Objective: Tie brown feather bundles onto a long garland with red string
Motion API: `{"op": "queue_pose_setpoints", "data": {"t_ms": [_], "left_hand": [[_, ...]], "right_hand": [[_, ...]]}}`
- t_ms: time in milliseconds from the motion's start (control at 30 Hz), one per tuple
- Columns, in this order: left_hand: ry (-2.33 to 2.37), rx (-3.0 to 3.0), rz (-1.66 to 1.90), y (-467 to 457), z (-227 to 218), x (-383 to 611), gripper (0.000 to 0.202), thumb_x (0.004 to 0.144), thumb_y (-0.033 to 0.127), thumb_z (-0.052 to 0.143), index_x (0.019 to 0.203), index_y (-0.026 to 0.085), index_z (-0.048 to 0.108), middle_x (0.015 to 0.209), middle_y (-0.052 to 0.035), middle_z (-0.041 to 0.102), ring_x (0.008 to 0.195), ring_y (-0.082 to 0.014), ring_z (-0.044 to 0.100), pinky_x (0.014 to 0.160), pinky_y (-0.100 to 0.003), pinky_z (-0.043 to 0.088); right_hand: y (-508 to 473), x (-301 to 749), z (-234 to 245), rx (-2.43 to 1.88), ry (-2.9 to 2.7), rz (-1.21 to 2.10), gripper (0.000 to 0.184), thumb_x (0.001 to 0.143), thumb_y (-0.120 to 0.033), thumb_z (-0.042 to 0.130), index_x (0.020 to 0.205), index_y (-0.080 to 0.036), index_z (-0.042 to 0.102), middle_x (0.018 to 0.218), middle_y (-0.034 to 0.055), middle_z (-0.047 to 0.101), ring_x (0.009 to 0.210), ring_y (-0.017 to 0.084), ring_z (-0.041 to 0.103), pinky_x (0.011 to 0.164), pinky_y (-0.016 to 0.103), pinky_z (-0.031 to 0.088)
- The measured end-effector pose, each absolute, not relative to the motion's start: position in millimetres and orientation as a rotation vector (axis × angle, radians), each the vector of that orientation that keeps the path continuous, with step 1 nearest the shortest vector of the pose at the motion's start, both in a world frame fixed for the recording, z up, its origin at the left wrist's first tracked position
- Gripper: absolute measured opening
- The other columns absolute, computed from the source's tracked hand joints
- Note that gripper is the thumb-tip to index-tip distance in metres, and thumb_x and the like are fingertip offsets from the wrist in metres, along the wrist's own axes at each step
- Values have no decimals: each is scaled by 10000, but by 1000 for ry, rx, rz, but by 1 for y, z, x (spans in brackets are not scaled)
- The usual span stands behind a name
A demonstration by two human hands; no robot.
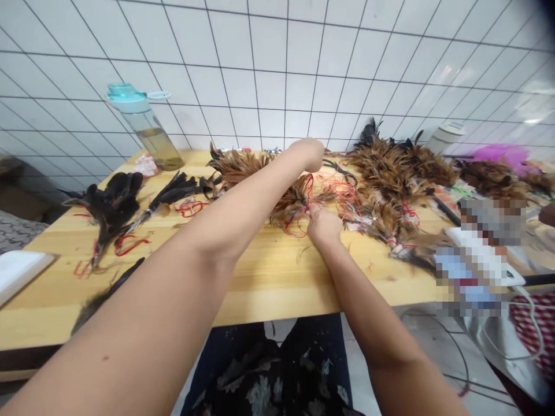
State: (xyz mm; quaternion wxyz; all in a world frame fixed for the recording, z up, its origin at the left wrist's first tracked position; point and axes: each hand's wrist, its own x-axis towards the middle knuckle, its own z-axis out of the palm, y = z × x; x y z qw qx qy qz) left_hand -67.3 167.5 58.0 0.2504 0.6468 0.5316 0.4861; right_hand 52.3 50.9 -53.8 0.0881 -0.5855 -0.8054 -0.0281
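My left hand (307,153) is closed in a fist, raised over the back of the table; its fingertips are turned away from view. A red string (309,184) runs from beneath it down toward my right hand (325,225). That hand is closed at the bound end of a brown feather bundle (288,202), where the red string wraps round. Behind my left forearm lie more brown feathers (243,164), partly covered by the arm. Loose red string (344,193) lies tangled just right of my hands.
Black feathers (115,199) and red string pieces lie at left, near a tilted-looking water bottle (154,136). Brown feather bundles (385,167) are heaped at right. A white power strip (485,254) lies near a blurred-out person at far right. A tiled wall (260,52) stands behind.
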Motion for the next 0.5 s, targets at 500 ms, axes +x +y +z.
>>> {"op": "queue_pose_setpoints", "data": {"t_ms": [500], "left_hand": [[1455,1821,1086,30,-13,-97,32,644,233,695,664,218,676,732,-48,695,843,-229,654,835,-294,482]], "right_hand": [[59,68,-43,-1359,-1921,439,268,913,-275,342,822,-197,581,792,74,654,758,203,578,692,287,396]]}}
